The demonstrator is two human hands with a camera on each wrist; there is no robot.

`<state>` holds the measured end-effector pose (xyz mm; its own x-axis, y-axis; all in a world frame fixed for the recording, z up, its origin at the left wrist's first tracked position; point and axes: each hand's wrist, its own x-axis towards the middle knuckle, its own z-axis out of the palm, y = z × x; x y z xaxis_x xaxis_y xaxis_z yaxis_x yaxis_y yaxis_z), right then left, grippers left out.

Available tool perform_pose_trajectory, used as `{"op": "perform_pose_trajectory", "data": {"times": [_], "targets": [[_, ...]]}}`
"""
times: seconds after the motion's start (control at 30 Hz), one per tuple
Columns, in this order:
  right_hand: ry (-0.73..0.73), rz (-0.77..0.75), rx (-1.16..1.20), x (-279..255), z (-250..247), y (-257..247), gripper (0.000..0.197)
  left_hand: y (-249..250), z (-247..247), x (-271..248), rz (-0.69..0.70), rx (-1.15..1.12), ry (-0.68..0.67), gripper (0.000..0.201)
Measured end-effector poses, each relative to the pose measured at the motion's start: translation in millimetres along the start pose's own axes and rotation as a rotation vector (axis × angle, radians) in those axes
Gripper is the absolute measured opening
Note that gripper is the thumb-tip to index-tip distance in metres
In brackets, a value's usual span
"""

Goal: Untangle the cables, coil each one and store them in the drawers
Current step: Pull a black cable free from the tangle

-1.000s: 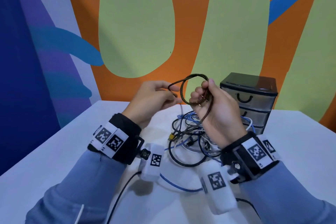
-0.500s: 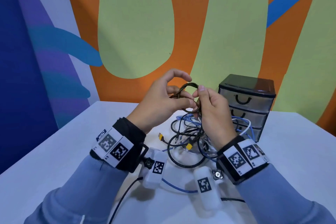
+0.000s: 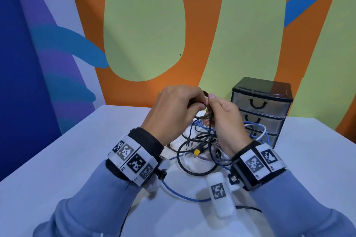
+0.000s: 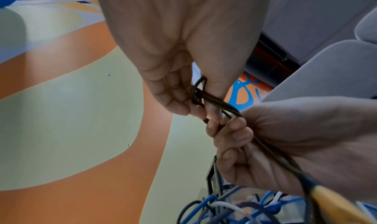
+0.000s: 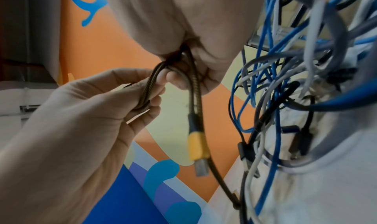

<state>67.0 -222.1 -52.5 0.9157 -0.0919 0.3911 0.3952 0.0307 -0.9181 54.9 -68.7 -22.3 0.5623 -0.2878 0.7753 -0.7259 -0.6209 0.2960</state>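
Since a second ago the left hand [image 3: 174, 107] has closed in on the right hand [image 3: 224, 119]; both now pinch the braided cable [image 3: 204, 110] above the cable pile [image 3: 202, 146]. The loop has tightened, so coiling is advancing. The drawers [image 3: 262, 109] stand closed, just beyond.

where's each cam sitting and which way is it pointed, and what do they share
Head: worn on the head, facing forward and down at the table and drawer unit; both forearms and hands show.
Left wrist: faces along the left hand; its palm and fingers show.
Right wrist: faces along the right hand; its palm shows.
All share the braided cable gripped by both hands.
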Motion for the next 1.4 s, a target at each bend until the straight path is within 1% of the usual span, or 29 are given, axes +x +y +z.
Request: {"op": "perform_pose_trajectory", "data": {"times": [0.07, 0.1, 0.2, 0.27, 0.33, 0.4, 0.5, 0.57, 0.63, 0.67, 0.73, 0.8, 0.87, 0.97, 1.03, 1.1, 1.2, 1.3, 1.33, 1.4], "targets": [[0.006, 0.066, 0.071, 0.6, 0.1, -2.5, 0.038, -1.8, 1.2, 1.8, -0.015, -0.072, 0.072, 0.005], [0.013, 0.108, 0.108, 1.0, -0.1, -3.7, 0.037, -1.5, 0.2, 3.9, -0.054, -0.161, 0.123, 0.006], [0.013, 0.234, 0.214, 2.1, -0.4, -4.1, 0.035, 1.8, -7.8, 10.0, -0.216, -0.544, 0.281, 0.008], [-0.001, 0.282, 0.241, 2.5, -1.1, -2.4, 0.031, 4.1, -10.8, 12.4, -0.342, -0.795, 0.340, 0.008], [-0.002, 0.316, 0.284, 1.9, -1.2, -2.9, 0.027, 4.9, -10.8, 11.8, -0.488, -1.037, 0.350, 0.014], [-0.001, 0.341, 0.344, 0.8, -1.5, -5.9, 0.030, 1.4, -12.1, 11.7, -0.612, -1.213, 0.371, 0.018], [-0.024, 0.360, 0.547, 0.7, -5.9, -15.6, 0.035, -5.0, -15.0, 12.5, -0.753, -1.377, 0.401, 0.019], [-0.042, 0.348, 0.769, 3.2, -10.9, -23.4, 0.036, -4.2, -13.4, 11.9, -0.799, -1.419, 0.344, 0.018], [-0.045, 0.335, 0.957, 7.2, -16.2, -30.9, 0.036, 2.2, -10.1, 11.7, -0.785, -1.407, 0.219, 0.017], [-0.048, 0.335, 1.009, 9.6, -18.1, -32.9, 0.035, 6.0, -8.6, 11.5, -0.765, -1.388, 0.160, 0.017], [-0.076, 0.342, 1.044, 11.6, -21.2, -33.8, 0.033, 12.8, -6.7, 11.6, -0.719, -1.348, 0.078, 0.019], [-0.119, 0.342, 1.027, 10.3, -24.0, -33.0, 0.032, 16.7, -6.0, 11.4, -0.676, -1.302, 0.036, 0.020], [-0.157, 0.338, 1.010, 6.2, -25.3, -33.7, 0.032, 16.5, -7.9, 10.7, -0.654, -1.257, 0.028, 0.019], [-0.174, 0.314, 0.997, 1.6, -24.2, -35.6, 0.038, 12.9, -11.6, 10.0, -0.652, -1.229, 0.071, 0.014], [-0.173, 0.296, 0.969, 1.0, -20.2, -35.9, 0.038, 11.1, -14.2, 10.2, -0.639, -1.227, 0.101, 0.011], [-0.163, 0.290, 0.987, 0.9, -15.6, -34.0, 0.038, 11.2, -16.9, 10.2, -0.596, -1.225, 0.102, 0.012], [-0.150, 0.267, 0.976, -0.2, -11.2, -30.2, 0.039, 14.6, -20.2, 9.2, -0.473, -1.196, 0.040, 0.014], [-0.152, 0.265, 0.885, -1.6, -10.4, -26.7, 0.041, 18.0, -22.6, 5.5, -0.277, -0.991, -0.116, 0.017], [-0.153, 0.284, 0.872, -2.1, -10.8, -26.4, 0.041, 17.7, -22.7, 4.3, -0.232, -0.883, -0.173, 0.018], [-0.162, 0.318, 0.862, -3.7, -11.9, -25.7, 0.042, 16.0, -20.9, 2.6, -0.194, -0.655, -0.259, 0.017]]}}
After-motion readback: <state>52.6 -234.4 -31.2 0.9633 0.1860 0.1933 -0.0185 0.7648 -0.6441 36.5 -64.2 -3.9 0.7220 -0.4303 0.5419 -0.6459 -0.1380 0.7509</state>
